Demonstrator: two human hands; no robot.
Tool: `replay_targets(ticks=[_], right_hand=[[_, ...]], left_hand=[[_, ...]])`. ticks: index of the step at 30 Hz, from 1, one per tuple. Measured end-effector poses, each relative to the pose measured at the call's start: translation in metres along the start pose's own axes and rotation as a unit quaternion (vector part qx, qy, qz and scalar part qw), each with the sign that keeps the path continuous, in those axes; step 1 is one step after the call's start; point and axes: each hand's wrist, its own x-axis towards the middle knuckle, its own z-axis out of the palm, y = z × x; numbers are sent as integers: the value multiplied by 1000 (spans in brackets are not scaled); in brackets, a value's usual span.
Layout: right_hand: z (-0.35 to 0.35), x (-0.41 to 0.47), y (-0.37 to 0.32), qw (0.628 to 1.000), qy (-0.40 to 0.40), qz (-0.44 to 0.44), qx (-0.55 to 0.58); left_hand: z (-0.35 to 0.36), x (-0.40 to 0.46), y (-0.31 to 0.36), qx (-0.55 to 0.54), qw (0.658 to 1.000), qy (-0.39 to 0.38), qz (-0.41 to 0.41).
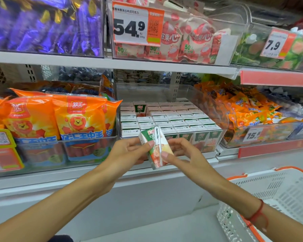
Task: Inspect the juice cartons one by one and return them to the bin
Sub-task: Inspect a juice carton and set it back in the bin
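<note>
We hold one carton [155, 147] in front of the bin [224, 117], tilted, its top leaning left. It is small, green at the top with "100" in white, red and orange fruit art lower down, and a wrapped straw runs along the side facing us. The clear plastic bin sits on the lower shelf, packed with rows of cartons [173, 119] standing upright, white tops showing, green fronts visible through the front wall. One carton [139, 108] near the back left stands higher than its neighbours, green face toward us.
</note>
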Motion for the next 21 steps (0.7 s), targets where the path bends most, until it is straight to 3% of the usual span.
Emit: replay_targets(ticks=[4,7,11,15,18,21], right_hand=[[-5,-3,-2,987,-84,45,127],[-2,-7,-3,982,-55,33,175],[6,-7,-5,991,75,-17,107],[15,-7,-4,978,162,-120,-51],[13,-10,0,976,129,-125,-119],[5,-11,0,993,21,-89,-70]], left_hand=[[-4,-1,5,-12,999,-49,10],[-4,-3,7,-20,999,-32,24],[4,-1,3,-4,994,87,59],[16,-1,0,-18,995,73,64],[15,1,-2,1,995,74,69],[4,1,4,24,996,56,69]])
